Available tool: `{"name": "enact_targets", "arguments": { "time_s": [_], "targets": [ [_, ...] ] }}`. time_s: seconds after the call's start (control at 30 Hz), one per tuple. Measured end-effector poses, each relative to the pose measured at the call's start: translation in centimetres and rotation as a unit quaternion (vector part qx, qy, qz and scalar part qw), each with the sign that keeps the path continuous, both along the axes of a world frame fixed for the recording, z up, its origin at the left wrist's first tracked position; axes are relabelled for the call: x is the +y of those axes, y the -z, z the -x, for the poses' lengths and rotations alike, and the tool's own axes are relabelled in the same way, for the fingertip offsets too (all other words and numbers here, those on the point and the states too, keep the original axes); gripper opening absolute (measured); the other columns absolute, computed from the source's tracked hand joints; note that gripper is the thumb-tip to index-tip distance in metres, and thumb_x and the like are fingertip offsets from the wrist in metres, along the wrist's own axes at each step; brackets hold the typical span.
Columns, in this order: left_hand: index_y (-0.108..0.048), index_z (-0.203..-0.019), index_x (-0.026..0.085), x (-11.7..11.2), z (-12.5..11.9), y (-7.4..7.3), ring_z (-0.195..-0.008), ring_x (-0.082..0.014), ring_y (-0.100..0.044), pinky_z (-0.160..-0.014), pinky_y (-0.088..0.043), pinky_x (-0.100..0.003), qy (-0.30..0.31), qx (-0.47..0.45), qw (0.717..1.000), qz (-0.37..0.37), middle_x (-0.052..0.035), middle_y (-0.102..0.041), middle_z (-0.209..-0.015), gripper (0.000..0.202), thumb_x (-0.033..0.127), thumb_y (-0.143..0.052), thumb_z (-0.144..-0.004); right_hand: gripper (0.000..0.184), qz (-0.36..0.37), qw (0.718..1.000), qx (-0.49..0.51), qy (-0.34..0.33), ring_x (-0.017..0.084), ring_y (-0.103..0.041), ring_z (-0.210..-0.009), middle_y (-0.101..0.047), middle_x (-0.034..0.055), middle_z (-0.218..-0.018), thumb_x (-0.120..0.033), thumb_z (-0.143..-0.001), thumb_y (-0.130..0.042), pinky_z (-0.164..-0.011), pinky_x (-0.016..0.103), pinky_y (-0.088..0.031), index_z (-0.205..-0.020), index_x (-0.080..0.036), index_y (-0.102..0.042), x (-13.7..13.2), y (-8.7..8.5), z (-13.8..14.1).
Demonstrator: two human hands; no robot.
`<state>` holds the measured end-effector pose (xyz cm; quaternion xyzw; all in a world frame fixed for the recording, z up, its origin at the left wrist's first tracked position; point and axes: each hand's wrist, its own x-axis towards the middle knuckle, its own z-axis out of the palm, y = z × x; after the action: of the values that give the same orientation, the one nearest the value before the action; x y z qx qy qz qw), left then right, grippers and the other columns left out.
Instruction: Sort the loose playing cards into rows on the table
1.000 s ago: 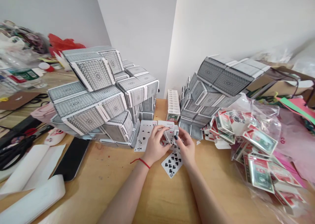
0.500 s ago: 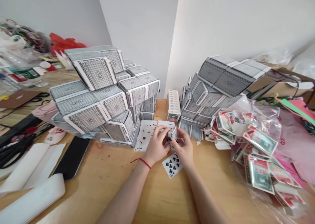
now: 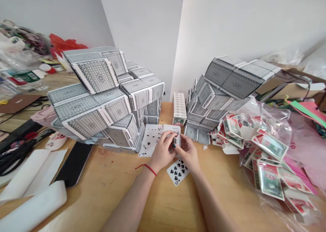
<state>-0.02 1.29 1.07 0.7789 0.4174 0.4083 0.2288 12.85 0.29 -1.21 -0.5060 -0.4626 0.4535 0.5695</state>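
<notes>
My left hand [image 3: 164, 146] and my right hand [image 3: 187, 151] meet at the middle of the table. Between their fingers they grip a small folded piece of playing card [image 3: 177, 140], partly covered by the fingertips. Just below them a ten of spades [image 3: 178, 172] lies face up on the wood. Several face-up cards [image 3: 150, 138] are spread flat behind and to the left of my left hand. Tall stacks of boxes built from folded cards stand on either side, a left stack [image 3: 96, 113] and a right stack [image 3: 216, 96].
A row of card decks [image 3: 179, 104] stands between the stacks, near the wall. Opened red-and-green card boxes [image 3: 270, 177] lie heaped on plastic at the right. On the left are a black phone [image 3: 73, 164], a white case [image 3: 35, 208] and black scissors [image 3: 17, 157].
The held card piece has been turned and pressed narrower between my fingers. Both hands stay in nearly the same place; the view has shifted slightly.
</notes>
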Motion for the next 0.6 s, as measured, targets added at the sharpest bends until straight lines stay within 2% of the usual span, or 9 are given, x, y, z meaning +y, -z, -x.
{"name": "enact_targets", "arguments": {
  "time_s": [0.2, 0.4, 0.6],
  "targets": [
    [-0.036, -0.123, 0.021, -0.11, -0.22, 0.29, -0.111, -0.0197, -0.044, -0.094, -0.041, -0.037, 0.001, 0.013, 1.000, -0.007, -0.0091, -0.041, -0.119, 0.055, 0.005, -0.048, -0.072, 0.040, 0.007, 0.995, 0.073, -0.062, 0.023, -0.055, -0.100, -0.060, 0.0081, -0.106, -0.030, -0.065, -0.068, -0.087, 0.039, -0.042, -0.101, -0.020, -0.055, -0.02, -0.75, 0.11],
    [-0.032, -0.127, 0.024, -0.22, -0.29, 0.40, -0.114, -0.0206, -0.042, -0.093, -0.042, -0.038, 0.016, 0.015, 1.000, 0.002, -0.0085, -0.040, -0.121, 0.063, 0.002, -0.047, -0.070, 0.039, 0.032, 0.994, 0.087, -0.055, 0.022, -0.057, -0.092, -0.062, 0.0061, -0.098, -0.029, -0.062, -0.071, -0.082, 0.037, -0.044, -0.095, -0.021, -0.053, -0.06, -0.83, 0.00],
    [-0.035, -0.127, 0.026, -0.16, 0.05, 0.30, -0.107, -0.0208, -0.047, -0.088, -0.045, -0.037, 0.010, 0.032, 0.999, -0.003, -0.0081, -0.042, -0.119, 0.059, 0.011, -0.051, -0.072, 0.037, 0.045, 0.993, 0.098, -0.047, 0.020, -0.058, -0.084, -0.064, 0.0045, -0.092, -0.030, -0.060, -0.072, -0.072, 0.032, -0.045, -0.090, -0.021, -0.053, -0.09, -0.96, -0.11]
  ]
}}
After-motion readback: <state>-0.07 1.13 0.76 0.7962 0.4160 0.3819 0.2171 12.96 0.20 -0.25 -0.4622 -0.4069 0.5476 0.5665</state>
